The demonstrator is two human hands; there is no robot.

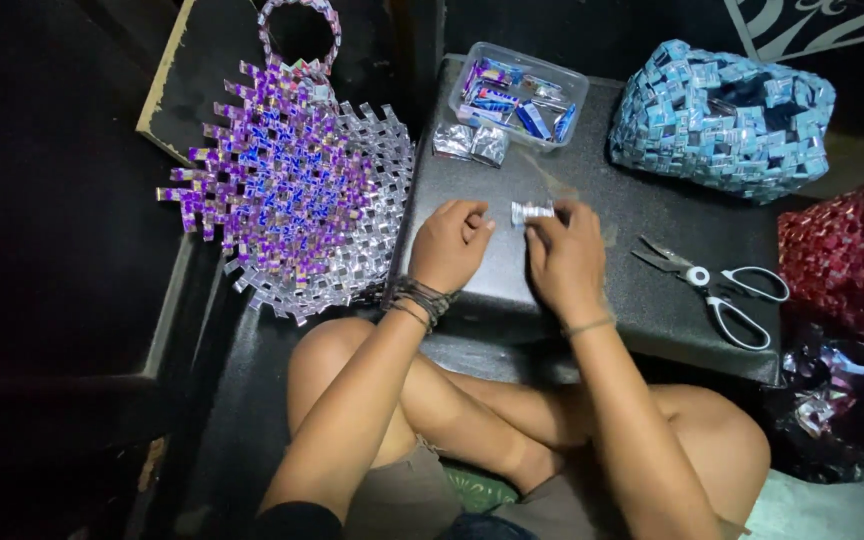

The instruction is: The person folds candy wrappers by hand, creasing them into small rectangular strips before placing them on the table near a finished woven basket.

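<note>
My right hand point(564, 258) pinches a small folded silver foil strip point(531, 212) against the dark work surface point(572, 170). My left hand point(451, 245) rests just left of it, fingers curled and holding nothing I can see, several dark bands on its wrist. Both hands sit at the near middle of the surface, above my crossed legs.
A purple and silver woven wrapper piece point(297, 190) lies at the left. A clear plastic tub point(520, 95) of folded wrappers and two silver folded pieces point(471, 142) sit behind the hands. A blue woven bag point(722, 115), white-handled scissors point(717, 288) and red woven work point(852, 255) are at the right.
</note>
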